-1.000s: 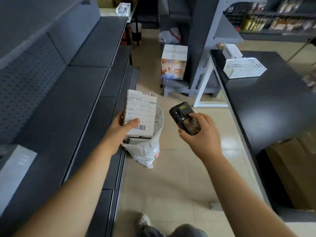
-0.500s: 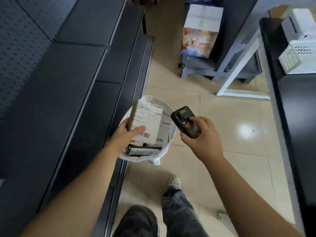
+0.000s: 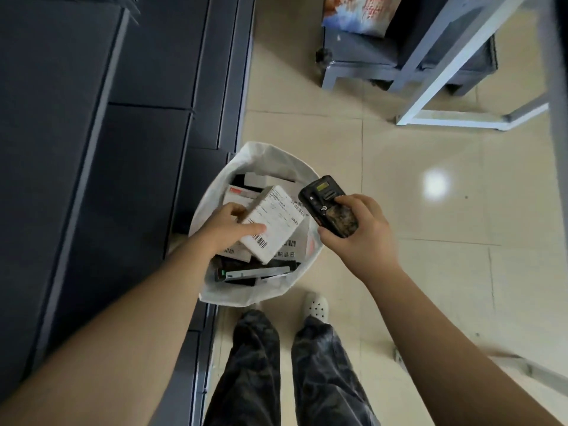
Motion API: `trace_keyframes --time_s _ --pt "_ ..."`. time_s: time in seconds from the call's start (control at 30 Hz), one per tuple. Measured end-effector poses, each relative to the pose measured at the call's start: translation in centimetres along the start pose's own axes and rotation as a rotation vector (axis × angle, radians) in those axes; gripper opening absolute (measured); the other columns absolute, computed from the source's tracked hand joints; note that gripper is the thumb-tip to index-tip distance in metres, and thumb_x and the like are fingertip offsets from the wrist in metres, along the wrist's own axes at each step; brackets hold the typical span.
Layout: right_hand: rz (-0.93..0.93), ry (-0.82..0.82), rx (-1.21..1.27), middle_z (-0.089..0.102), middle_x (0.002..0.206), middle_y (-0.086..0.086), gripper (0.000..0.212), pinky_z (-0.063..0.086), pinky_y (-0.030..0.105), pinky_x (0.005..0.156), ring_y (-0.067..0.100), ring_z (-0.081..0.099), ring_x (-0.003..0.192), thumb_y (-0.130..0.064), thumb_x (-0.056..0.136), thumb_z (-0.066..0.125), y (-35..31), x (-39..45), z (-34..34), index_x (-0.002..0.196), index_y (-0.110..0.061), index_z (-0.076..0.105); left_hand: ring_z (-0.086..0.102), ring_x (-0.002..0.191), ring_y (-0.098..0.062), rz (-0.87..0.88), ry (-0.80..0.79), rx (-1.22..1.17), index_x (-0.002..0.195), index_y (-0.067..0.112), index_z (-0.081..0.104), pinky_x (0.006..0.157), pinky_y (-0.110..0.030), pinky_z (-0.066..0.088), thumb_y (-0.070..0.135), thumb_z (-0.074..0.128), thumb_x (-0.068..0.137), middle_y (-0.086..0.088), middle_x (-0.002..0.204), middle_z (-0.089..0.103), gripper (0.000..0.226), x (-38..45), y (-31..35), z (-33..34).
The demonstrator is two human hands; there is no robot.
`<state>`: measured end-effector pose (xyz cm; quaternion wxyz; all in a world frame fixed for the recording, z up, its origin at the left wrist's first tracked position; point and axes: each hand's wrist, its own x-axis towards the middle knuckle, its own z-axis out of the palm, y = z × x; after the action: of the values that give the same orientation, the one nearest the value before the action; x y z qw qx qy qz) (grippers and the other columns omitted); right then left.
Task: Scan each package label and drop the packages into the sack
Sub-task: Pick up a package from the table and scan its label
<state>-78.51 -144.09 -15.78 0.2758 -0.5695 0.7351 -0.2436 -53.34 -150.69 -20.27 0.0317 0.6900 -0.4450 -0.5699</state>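
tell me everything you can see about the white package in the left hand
The white package is a small rectangular box, cardboard by its look, with a printed shipping label covering its top face and a barcode near the lower corner. It is tilted, held by the left hand, thumb pressed on the label. It hangs over the open mouth of the white sack, above other packages already inside.

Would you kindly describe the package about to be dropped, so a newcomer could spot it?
Find the white sack on the floor beside the dark shelving. Over its mouth, the left hand holds a white box. Unlike the packages lying inside, it is tilted and held, label up.
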Motion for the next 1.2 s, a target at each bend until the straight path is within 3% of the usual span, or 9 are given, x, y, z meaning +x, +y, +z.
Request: trace_keyframes --time_s 0.2,0.27,0.37,0.43,0.53,0.63,0.83,1.03,1.2 --pt "0.049 0.061 -0.011 0.057 0.122 -0.007 0.055 0.03 -0.003 0.08 -0.002 0.049 0.098 -0.03 0.067 0.083 1.2 -0.1 2.3 0.119 -0.024 0.065 0.062 0.098 -0.014 0.098 -0.051 0.052 0.136 0.019 0.053 0.066 -0.023 0.047 0.028 0.082 0.078 0.0 0.125 0.064 0.066 5.6 0.0 2.0" --pt "0.054 0.077 -0.021 0.056 0.121 -0.007 0.055 0.029 -0.005 0.08 -0.006 0.045 0.097 -0.031 0.067 0.084 1.6 -0.4 2.9 0.119 -0.023 0.065 0.065 0.097 -0.016 0.112 0.054 0.017 0.136 0.019 0.052 0.068 -0.025 0.054 0.028 0.083 0.078 -0.001 0.127 0.064 0.066 6.8 -0.2 2.9" --pt "0.072 0.096 -0.025 0.055 0.12 -0.01 0.056 0.03 -0.003 0.08 -0.004 0.046 0.098 -0.032 0.068 0.084 1.8 -0.7 3.5 0.12 -0.023 0.065 0.056 0.106 -0.013 0.245 0.252 0.099 0.134 0.018 0.051 0.064 -0.01 0.041 0.033 0.084 0.077 0.004 0.129 0.054 0.068 6.8 -0.8 3.7" --pt "0.096 0.112 -0.023 0.056 0.121 -0.009 0.056 0.03 -0.002 0.08 -0.003 0.047 0.099 -0.033 0.068 0.084 1.8 -1.2 3.6 0.12 -0.024 0.065 0.044 0.119 -0.014 0.356 0.298 0.215 0.137 0.017 0.047 0.088 -0.017 0.039 0.038 0.086 0.073 0.0 0.137 0.045 0.078 5.9 -1.6 3.8" --pt "0.126 0.125 -0.018 0.056 0.122 -0.008 0.056 0.029 -0.004 0.08 -0.003 0.047 0.1 -0.033 0.069 0.083 1.5 -2.0 3.4 0.121 -0.024 0.064 0.028 0.139 -0.022 0.475 0.206 0.442 0.146 0.014 0.04 0.117 -0.043 0.027 0.041 0.088 0.067 -0.003 0.151 0.032 0.097 4.6 -2.9 4.0" --pt "0.146 0.127 -0.008 0.056 0.122 -0.009 0.055 0.029 -0.004 0.081 0.0 0.05 0.102 -0.034 0.069 0.082 1.4 -2.4 3.2 0.12 -0.026 0.064 0.029 0.138 -0.026 0.517 0.207 0.479 0.146 0.009 0.042 0.117 -0.046 0.028 0.031 0.086 0.071 -0.006 0.148 0.036 0.09 4.6 -3.1 4.5" --pt "0.152 0.155 -0.008 0.055 0.123 -0.011 0.055 0.03 -0.003 0.077 -0.006 0.045 0.098 -0.034 0.069 0.081 1.5 -1.9 2.9 0.121 -0.027 0.063 0.023 0.143 -0.021 0.623 0.187 0.539 0.148 0.005 0.039 0.116 -0.03 0.013 0.028 0.08 0.08 -0.004 0.153 0.031 0.082 7.1 -0.8 3.8" --pt "0.129 0.178 -0.014 0.055 0.121 -0.011 0.056 0.03 -0.004 0.077 -0.007 0.044 0.097 -0.032 0.068 0.082 2.0 -1.7 2.7 0.121 -0.026 0.064 0.028 0.141 -0.023 0.67 0.255 0.638 0.147 0.009 0.042 0.117 -0.039 0.021 0.041 0.078 0.08 -0.004 0.153 0.037 0.082 7.9 0.1 5.1" --pt "0.141 0.158 -0.013 0.055 0.122 -0.012 0.055 0.032 -0.002 0.076 -0.006 0.047 0.097 -0.034 0.069 0.081 2.3 -1.8 2.6 0.121 -0.028 0.063 0.02 0.147 -0.024 0.654 0.28 0.594 0.149 0.009 0.039 0.121 -0.04 0.015 0.039 0.075 0.084 -0.005 0.159 0.029 0.08 8.0 -0.5 6.0"
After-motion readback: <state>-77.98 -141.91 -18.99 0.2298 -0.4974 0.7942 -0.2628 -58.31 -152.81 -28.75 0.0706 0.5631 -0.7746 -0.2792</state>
